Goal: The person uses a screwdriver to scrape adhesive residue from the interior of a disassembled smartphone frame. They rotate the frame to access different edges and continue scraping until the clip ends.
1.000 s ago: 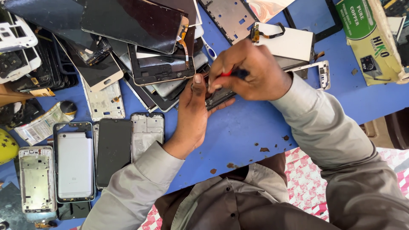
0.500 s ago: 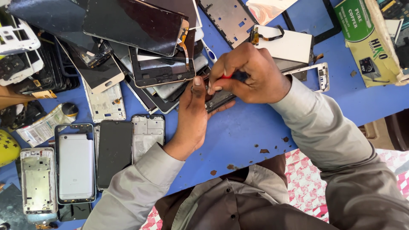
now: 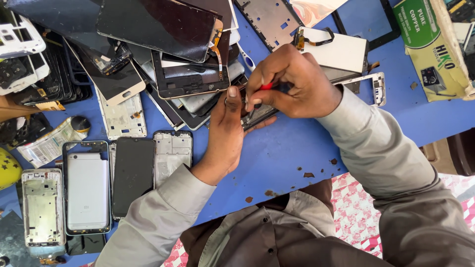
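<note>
My left hand point(image 3: 225, 133) lies palm-down on the blue table point(image 3: 292, 153) and holds a dark phone part point(image 3: 260, 116) steady, thumb pointing up along its edge. My right hand point(image 3: 294, 81) is closed around a red-handled tool point(image 3: 267, 86), its tip pointing down at that part right beside my left thumb. Most of the part is hidden under both hands. Both arms wear grey sleeves.
A heap of phone screens and frames point(image 3: 168, 54) fills the upper left. Several phone bodies and back covers point(image 3: 86, 190) lie in a row at lower left. A white panel point(image 3: 336, 52) and a green-and-tan packet point(image 3: 430, 47) sit at upper right. A yellow object point(image 3: 7, 168) is at the left edge.
Both hands stay on the phone part; the view has shifted only slightly and the right hand's grip on the tool looks the same.
</note>
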